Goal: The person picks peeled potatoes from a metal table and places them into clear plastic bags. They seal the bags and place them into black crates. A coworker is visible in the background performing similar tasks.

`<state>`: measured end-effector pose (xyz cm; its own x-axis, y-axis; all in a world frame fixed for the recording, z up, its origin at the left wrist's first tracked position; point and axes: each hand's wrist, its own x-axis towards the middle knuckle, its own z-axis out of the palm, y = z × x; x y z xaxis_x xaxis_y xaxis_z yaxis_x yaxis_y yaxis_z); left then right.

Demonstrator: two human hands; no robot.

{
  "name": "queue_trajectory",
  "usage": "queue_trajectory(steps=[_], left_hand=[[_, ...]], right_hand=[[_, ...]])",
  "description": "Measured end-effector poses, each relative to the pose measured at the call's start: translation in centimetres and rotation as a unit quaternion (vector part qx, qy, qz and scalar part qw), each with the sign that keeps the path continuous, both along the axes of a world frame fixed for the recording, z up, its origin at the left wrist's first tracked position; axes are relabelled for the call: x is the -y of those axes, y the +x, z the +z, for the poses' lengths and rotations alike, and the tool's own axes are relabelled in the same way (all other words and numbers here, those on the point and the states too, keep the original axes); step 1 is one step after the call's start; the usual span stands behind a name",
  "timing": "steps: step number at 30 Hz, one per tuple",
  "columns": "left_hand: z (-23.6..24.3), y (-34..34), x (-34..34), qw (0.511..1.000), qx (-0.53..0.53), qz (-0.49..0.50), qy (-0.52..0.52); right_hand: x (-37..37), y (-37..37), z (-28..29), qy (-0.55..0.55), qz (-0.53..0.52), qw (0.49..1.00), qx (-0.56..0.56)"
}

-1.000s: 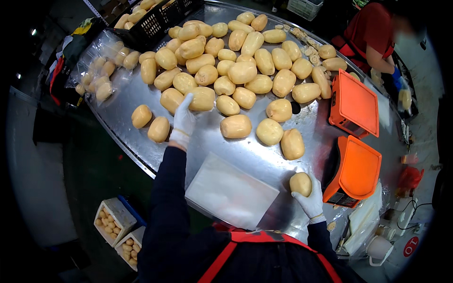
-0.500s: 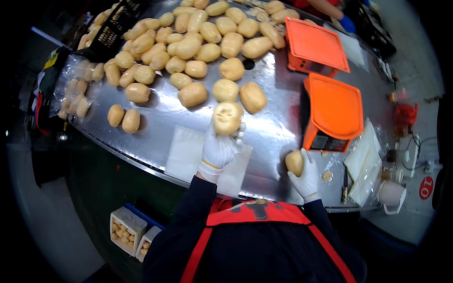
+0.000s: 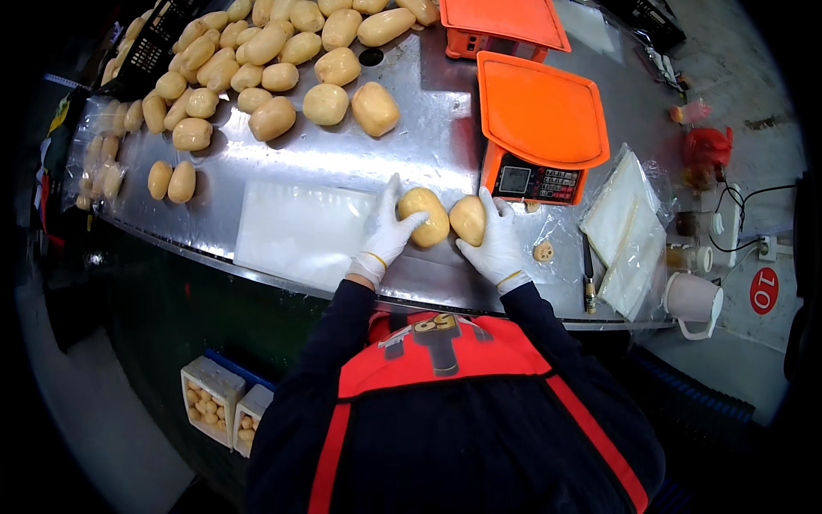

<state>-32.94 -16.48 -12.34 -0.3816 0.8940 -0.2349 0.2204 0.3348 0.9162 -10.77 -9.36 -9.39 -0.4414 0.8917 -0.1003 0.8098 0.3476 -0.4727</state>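
Note:
My white-gloved left hand is closed on a plump, pale yellow lotus root piece, its thumb across the near side. Just to the right, my right hand, gloved too, grips a smaller lotus root piece, tapered toward me. The two pieces sit side by side, nearly touching, low over the steel table. Beside my left hand a clear plastic bag lies flat at the table's front edge. Beyond my right hand stands an orange-topped weighing scale.
A pile of lotus roots spreads over the far left, near a black crate. A second orange scale is behind the first. On the right lie a cut lotus slice, a knife, plastic bags and a pitcher.
My left hand has brought its lotus root right and nearer me. My right hand has moved its piece left, so both now meet. The whole view has also shifted.

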Motion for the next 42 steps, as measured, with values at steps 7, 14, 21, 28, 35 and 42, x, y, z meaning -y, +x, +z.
queue_trajectory(steps=[7, 14, 21, 28, 35, 42], left_hand=[[4.2, -2.4, 7.5, 0.939, -0.314, 0.102, -0.093], [1.7, -0.4, 10.9, 0.898, -0.403, 0.034, -0.172], [1.2, -1.6, 10.7, 0.911, -0.377, 0.011, -0.166], [-0.9, -4.6, 12.3, 0.98, -0.049, 0.158, -0.109], [1.5, -5.6, 12.4, 0.963, 0.168, 0.195, -0.079], [0.8, -6.3, 12.4, 0.967, 0.087, 0.237, 0.046]], right_hand=[[-1.1, 1.5, -0.3, -0.023, 0.004, 0.994, -0.103], [-2.1, 4.0, -0.7, -0.572, -0.088, 0.626, -0.523], [2.2, 1.7, 2.2, -0.628, 0.016, 0.557, -0.543], [5.3, -6.7, 3.2, -0.729, 0.026, 0.447, -0.518], [5.6, -12.6, 0.5, -0.646, 0.072, 0.649, -0.394], [5.8, -11.1, -1.1, -0.429, 0.186, 0.839, -0.277]])
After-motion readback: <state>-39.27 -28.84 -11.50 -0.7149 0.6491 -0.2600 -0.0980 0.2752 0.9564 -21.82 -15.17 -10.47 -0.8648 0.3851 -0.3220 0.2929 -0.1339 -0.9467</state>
